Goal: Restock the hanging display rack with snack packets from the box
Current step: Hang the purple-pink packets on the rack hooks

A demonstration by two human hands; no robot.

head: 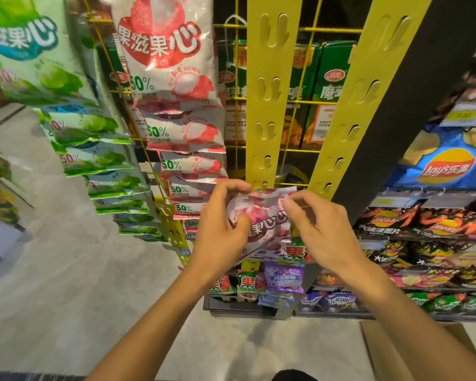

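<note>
Both hands gripped one packet (pixel 261 218) — left hand (pixel 223 229) on its left edge, right hand (pixel 318 229) pinching its top corner. It sat against the yellow strip's (pixel 267 105) lowest hook, beside the hanging lychee packets (pixel 187 138).

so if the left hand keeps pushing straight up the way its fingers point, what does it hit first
Probably the bottom hook of the middle yellow hanging strip, just above the left hand and the pink packet it holds. Depth is unclear.
</note>
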